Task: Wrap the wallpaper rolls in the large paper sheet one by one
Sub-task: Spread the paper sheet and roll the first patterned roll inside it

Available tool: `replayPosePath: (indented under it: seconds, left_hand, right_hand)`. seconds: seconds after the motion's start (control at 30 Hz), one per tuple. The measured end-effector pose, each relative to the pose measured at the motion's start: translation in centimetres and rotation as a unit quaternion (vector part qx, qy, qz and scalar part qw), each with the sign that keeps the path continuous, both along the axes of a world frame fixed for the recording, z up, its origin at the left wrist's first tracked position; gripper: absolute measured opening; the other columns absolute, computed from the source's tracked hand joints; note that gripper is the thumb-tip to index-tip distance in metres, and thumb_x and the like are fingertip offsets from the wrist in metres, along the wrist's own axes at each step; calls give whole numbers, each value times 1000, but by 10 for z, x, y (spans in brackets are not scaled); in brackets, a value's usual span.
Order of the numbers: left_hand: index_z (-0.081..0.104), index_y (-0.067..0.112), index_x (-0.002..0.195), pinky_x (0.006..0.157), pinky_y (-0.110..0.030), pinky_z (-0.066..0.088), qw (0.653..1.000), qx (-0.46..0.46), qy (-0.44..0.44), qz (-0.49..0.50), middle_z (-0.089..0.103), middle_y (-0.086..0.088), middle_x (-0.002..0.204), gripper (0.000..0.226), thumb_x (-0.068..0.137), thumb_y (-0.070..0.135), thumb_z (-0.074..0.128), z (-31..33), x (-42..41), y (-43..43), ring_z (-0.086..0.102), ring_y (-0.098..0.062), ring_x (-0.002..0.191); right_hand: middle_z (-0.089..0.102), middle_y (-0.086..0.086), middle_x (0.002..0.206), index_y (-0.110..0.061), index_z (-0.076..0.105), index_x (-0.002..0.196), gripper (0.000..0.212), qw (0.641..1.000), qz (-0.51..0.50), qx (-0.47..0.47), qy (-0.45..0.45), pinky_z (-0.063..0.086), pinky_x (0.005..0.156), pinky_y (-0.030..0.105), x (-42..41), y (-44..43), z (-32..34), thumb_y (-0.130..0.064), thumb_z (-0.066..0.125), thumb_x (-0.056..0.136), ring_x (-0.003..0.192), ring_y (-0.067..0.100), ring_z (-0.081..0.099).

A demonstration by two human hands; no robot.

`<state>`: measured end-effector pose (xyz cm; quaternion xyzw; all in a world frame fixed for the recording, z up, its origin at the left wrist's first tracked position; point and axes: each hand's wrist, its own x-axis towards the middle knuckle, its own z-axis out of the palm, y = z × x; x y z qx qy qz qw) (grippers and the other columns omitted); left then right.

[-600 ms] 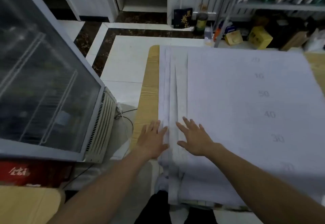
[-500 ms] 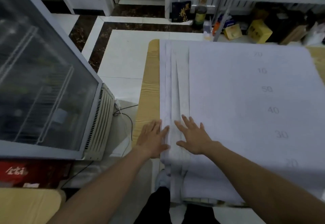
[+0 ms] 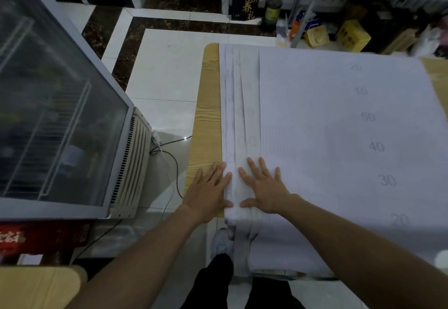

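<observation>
A large pale paper sheet (image 3: pixel 327 119) printed with faint numbers covers most of the wooden table (image 3: pixel 208 114). Along its left edge the paper lies in long narrow folds (image 3: pixel 240 105) running away from me; whether a wallpaper roll is inside them I cannot tell. My left hand (image 3: pixel 209 187) lies flat with straight fingers, partly on the bare wood and partly on the fold's left edge. My right hand (image 3: pixel 264 185) lies flat, fingers spread, on top of the folds near the table's front edge. Both hands press down and hold nothing.
A glass-door fridge (image 3: pixel 60 114) stands close on the left, with cables (image 3: pixel 169 153) on the tiled floor between it and the table. Boxes (image 3: pixel 351 34), a dark bottle (image 3: pixel 272 10) and shelves crowd the far right. The paper hangs over the table's front edge.
Both hands stay flat on the folded edge near the front of the table. The camera has tilted slightly, so the scene sits a little lower in view.
</observation>
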<state>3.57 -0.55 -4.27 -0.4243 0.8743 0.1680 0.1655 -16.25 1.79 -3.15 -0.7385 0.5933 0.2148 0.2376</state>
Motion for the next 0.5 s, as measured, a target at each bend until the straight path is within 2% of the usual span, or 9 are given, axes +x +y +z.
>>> replayPosePath:
  seconds: [0.5]
  left_hand:
    - [-2,17,153,120,-45,-6,1000,0,5,-19,-20,-5,159,86,91,63,38,3,9,0,-24,-17,143]
  right_hand:
    - [-28,5,156,-29,-10,152,95,1000,19,-4,-10,-1,111,66,8,-2,2,-69,45,85,142,34,-26]
